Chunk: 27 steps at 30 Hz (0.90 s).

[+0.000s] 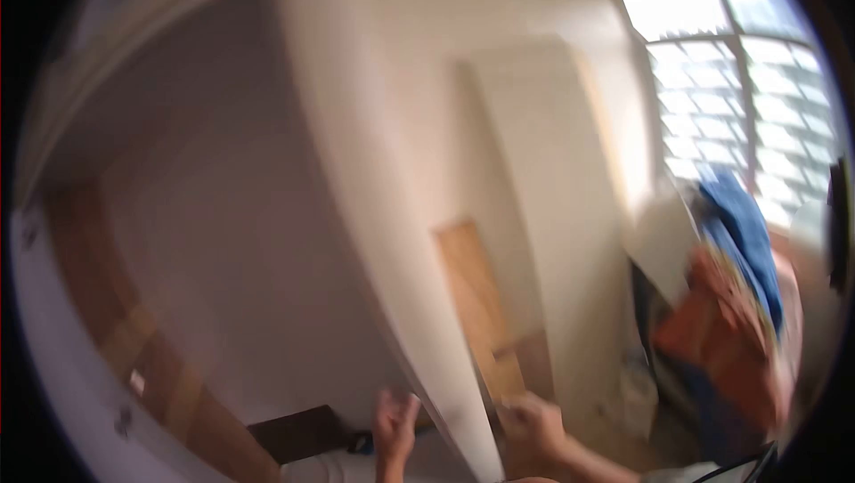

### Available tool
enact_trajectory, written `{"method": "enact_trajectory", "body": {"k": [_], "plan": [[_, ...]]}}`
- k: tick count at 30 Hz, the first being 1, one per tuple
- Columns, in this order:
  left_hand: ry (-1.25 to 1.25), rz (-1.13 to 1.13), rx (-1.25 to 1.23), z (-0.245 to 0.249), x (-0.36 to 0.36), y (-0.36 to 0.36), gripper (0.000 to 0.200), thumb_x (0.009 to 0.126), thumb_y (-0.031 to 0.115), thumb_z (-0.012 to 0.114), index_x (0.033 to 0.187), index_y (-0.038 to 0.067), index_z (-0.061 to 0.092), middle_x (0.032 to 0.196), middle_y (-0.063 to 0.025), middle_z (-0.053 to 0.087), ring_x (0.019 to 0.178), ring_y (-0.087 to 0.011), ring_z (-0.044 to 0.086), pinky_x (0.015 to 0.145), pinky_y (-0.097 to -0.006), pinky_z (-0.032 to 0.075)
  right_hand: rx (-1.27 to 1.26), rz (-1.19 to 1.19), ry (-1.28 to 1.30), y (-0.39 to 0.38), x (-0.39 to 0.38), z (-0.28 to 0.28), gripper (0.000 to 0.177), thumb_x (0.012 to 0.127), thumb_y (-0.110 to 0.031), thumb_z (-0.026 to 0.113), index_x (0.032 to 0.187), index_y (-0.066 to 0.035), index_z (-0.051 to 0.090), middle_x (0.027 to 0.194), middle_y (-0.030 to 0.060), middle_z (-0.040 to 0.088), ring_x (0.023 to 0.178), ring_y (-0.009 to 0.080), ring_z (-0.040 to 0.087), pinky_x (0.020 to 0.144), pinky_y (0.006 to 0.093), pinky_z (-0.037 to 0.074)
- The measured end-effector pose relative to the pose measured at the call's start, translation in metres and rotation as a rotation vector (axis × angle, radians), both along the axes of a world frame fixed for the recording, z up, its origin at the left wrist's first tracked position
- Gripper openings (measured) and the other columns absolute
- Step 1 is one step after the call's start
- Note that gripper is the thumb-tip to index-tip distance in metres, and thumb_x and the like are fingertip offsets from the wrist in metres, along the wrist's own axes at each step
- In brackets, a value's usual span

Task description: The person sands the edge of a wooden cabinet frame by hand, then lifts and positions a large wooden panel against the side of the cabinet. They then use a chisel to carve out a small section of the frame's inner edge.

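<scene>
At the bottom of the blurred head view, my left hand [395, 421] is raised just left of the lower end of a pale upright post [383, 207]. Its fingers are smeared by motion, and whether it holds anything cannot be made out. On the other side of the post, my right hand [532, 421] has its fingers curled together near the lower end of a light wooden board [476, 292]. Whatever may be between those fingers is too blurred to tell.
A tall pale panel [543, 171] leans against the wall behind the wooden board. Blue and orange cloths [726, 332] are piled at the right, below a louvred window [739, 91]. A dark flat object [303, 434] lies at the lower left.
</scene>
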State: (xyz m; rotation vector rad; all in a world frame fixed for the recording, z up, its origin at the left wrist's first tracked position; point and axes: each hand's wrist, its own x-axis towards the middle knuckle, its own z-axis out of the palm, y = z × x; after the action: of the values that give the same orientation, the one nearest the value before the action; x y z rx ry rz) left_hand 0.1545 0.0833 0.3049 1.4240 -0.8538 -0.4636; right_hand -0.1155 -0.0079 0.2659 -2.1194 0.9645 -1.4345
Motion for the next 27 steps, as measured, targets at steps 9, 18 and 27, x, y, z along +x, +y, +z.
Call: {"method": "enact_trajectory", "body": {"k": [9, 18, 27], "plan": [[-0.555, -0.33, -0.14, 0.039, 0.03, -0.054, 0.093, 0.111, 0.056, 0.059, 0.167, -0.011, 0.026, 0.172, -0.0306, 0.032, 0.156, -0.0389, 0.041, 0.13, -0.048, 0.035, 0.412, -0.78, -0.082, 0.118, -0.087, -0.074, 0.023, 0.106, -0.027, 0.065, 0.118, -0.012, 0.076, 0.11, 0.0149, 0.08, 0.101, 0.0363, 0.076, 0.084, 0.0491, 0.06], [-0.628, -0.283, -0.362, 0.02, -0.001, -0.062, 0.083, 0.111, 0.06, 0.051, 0.157, -0.009, 0.042, 0.158, -0.0308, 0.045, 0.141, -0.0487, 0.052, 0.116, -0.061, 0.045, 0.779, -1.436, -0.09, 0.324, -0.1, -0.19, 0.033, 0.105, -0.033, 0.066, 0.132, -0.015, 0.072, 0.113, 0.0179, 0.08, 0.105, 0.0387, 0.077, 0.089, 0.0525, 0.06], [-0.534, -0.293, -0.513, 0.018, 0.028, -0.085, 0.084, 0.101, 0.046, 0.078, 0.156, -0.008, 0.045, 0.139, -0.0296, 0.06, 0.12, -0.0392, 0.064, 0.101, -0.0512, 0.055, 1.158, -1.71, -0.136, 0.448, -0.118, -0.302, 0.024, 0.104, -0.029, 0.064, 0.122, -0.016, 0.074, 0.116, 0.0168, 0.079, 0.108, 0.0417, 0.074, 0.092, 0.0553, 0.058]]}}
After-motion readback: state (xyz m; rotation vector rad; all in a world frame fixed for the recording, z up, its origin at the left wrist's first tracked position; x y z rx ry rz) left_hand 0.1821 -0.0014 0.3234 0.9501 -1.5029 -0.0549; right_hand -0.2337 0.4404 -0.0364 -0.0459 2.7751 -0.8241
